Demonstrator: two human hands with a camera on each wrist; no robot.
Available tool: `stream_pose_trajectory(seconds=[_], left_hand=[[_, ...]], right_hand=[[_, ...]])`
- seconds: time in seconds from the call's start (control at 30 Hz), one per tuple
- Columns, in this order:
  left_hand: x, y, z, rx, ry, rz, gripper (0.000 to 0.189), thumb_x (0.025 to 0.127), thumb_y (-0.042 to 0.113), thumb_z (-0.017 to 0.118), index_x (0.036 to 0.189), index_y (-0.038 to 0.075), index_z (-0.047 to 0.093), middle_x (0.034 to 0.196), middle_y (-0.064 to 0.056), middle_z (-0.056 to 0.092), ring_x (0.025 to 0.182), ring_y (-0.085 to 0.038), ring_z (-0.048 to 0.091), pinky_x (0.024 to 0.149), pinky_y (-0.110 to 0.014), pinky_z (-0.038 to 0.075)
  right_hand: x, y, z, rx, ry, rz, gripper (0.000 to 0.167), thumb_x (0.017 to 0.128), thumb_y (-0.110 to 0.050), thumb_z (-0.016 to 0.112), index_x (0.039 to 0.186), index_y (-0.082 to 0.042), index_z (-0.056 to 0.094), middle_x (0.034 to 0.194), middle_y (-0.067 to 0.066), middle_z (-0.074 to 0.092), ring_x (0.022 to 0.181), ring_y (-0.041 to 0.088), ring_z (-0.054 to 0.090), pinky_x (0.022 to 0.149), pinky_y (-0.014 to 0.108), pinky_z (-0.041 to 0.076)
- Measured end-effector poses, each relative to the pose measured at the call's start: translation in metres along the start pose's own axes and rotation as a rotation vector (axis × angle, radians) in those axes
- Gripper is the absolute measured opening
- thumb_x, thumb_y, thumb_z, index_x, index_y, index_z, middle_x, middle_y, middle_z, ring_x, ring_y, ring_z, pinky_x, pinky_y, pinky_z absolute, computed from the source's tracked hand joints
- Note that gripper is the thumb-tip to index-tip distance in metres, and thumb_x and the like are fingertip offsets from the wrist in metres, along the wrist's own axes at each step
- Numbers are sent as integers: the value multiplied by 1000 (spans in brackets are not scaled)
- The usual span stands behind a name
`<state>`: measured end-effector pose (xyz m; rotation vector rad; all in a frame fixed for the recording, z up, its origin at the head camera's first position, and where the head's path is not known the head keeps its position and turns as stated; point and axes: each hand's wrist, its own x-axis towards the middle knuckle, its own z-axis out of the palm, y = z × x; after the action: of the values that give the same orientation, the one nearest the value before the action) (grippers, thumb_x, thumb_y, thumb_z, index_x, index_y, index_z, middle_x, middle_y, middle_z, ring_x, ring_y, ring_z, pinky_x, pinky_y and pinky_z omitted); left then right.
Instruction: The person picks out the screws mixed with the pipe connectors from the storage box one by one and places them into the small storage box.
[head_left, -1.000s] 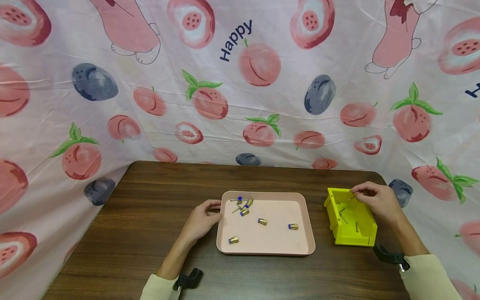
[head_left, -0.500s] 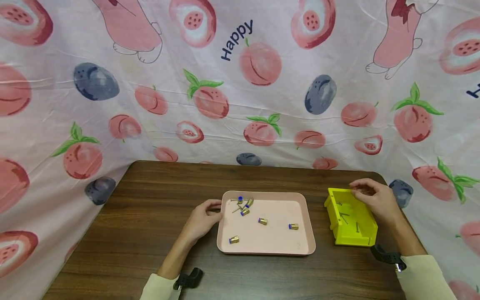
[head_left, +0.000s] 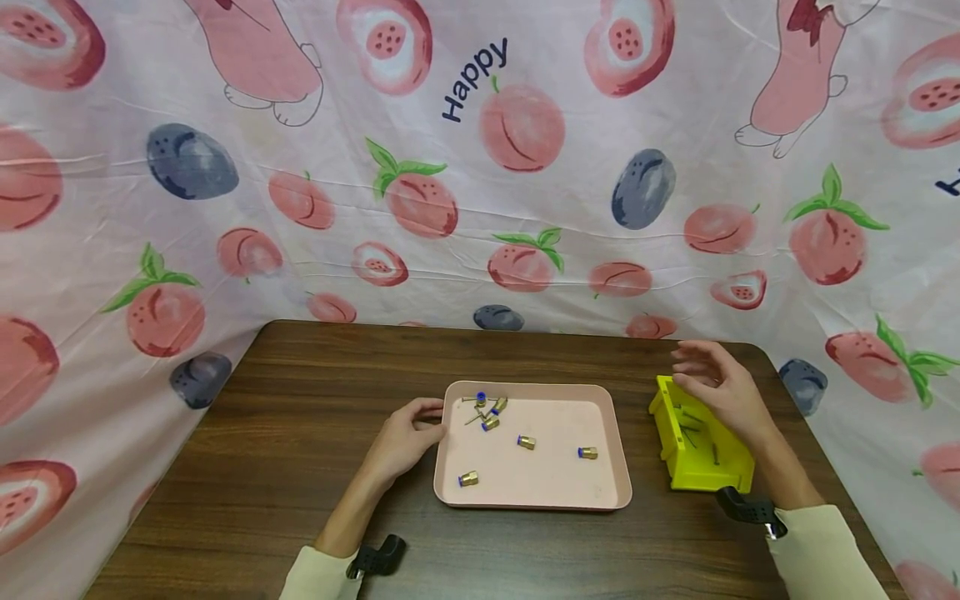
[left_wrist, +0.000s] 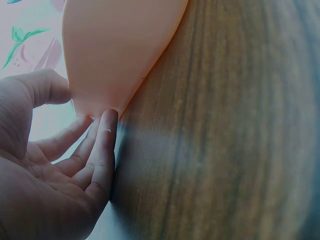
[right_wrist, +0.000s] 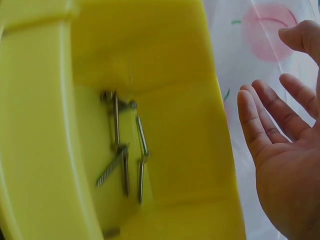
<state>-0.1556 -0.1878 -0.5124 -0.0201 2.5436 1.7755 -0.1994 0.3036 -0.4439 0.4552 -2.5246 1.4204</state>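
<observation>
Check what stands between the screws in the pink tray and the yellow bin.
Brass fittings lie beside and right of the screws; then come the tray's right rim and the bin's left wall. Nothing taller shows between.

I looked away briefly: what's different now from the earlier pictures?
The right hand has let go of one of the screws, pinched over the bin earlier; its fingers are now open, and it has moved up and left in the head view. The left hand stays at the tray's left edge; the fittings lie as before.
</observation>
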Motion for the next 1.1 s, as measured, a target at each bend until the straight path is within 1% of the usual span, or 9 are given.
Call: stream_pose_trajectory(seconds=[0.03,0.1,0.27,0.53,0.73,0.83,0.93,1.0,1.1], left_hand=[[0,0,0,1,-1,0,41,95,5,77,135,-1,72,128,-14,76,100,-24,78,87,-35,56],[0,0,0,1,-3,0,41,95,5,77,136,-1,72,128,-14,76,100,-24,78,87,-35,56],[-1,1,-1,-2,-2,-1,42,95,5,77,136,0,72,128,-14,76,100,-24,77,87,-35,56],[-1,2,0,4,5,-8,41,95,5,78,136,-1,72,128,-14,77,101,-24,77,88,-35,56],[-2,2,0,1,3,-14,41,95,5,78,136,0,72,128,-14,76,101,-24,77,87,-35,56],[-2,2,0,1,3,-17,41,95,5,77,136,-1,72,128,-13,76,101,-24,77,87,-35,56],[-2,4,-1,2,4,-11,42,95,5,77,136,-1,72,128,-14,76,102,-24,77,87,-36,57],[-2,4,-1,2,3,-9,42,95,5,77,136,-1,72,128,-14,76,102,-25,77,88,-36,57],[-2,4,-1,5,2,-8,42,95,6,77,136,-1,72,128,-13,76,102,-25,77,88,-36,57]], right_hand=[[1,-1,3,13,-5,-7,52,105,-5,73,152,3,54,131,-1,66,111,-2,65,92,11,52],[4,-4,9,36,-14,-21,52,105,-3,73,152,4,54,130,1,67,110,0,66,92,12,52],[10,-11,24,77,-37,-48,52,103,-1,73,151,6,55,131,20,66,109,4,67,92,14,53],[19,-22,47,179,-93,-53,56,99,4,77,150,8,54,134,31,64,110,18,70,92,18,56],[25,-31,62,221,-130,-63,58,96,7,78,150,9,55,134,32,64,112,23,68,95,18,55],[29,-33,69,221,-144,-69,57,95,7,78,149,9,56,133,33,65,112,28,68,95,18,55],[33,-33,77,212,-157,-68,58,95,5,80,149,7,57,133,30,67,113,34,68,96,18,55],[36,-34,81,212,-168,-72,58,95,4,80,149,6,57,133,29,67,114,36,67,96,18,55],[40,-36,89,223,-182,-84,59,95,4,80,149,7,57,134,31,66,115,39,67,95,19,55]])
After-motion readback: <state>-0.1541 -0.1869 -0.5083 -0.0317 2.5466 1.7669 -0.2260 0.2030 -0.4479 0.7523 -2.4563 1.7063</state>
